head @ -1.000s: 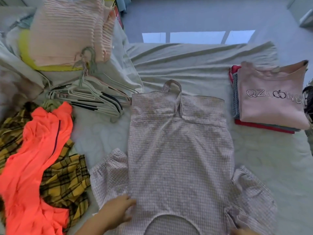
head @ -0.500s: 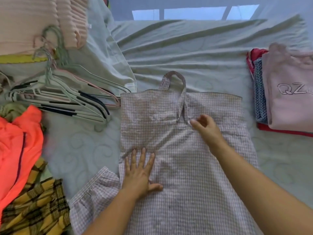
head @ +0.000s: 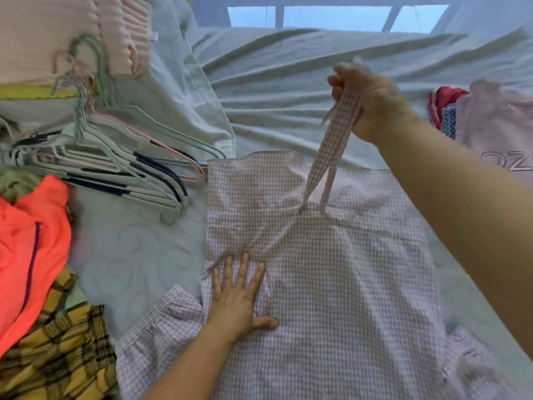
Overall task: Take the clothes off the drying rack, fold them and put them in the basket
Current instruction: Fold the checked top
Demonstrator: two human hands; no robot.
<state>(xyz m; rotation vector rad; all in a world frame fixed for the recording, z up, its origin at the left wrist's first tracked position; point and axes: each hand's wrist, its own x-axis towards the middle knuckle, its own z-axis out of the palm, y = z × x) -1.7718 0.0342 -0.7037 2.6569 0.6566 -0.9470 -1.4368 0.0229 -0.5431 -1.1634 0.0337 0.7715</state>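
The checked dress (head: 331,284) lies spread flat in the middle of the bed (head: 138,255). Its strap (head: 331,145) is raised off the cloth, held in the right grip (head: 366,99), whose fingers curl round it beyond the dress's top edge. The left grip (head: 236,301) presses flat on the dress near its left edge, fingers straight and spread. Just left lies a heap of hangers (head: 115,168), then an orange garment (head: 31,241) over a yellow plaid one (head: 57,356). A folded pile (head: 496,125) sits far right.

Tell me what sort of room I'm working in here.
Most likely a bedroom: the gingham garment lies on a quilted mattress with a rumpled sheet, beside a pile of hangers.
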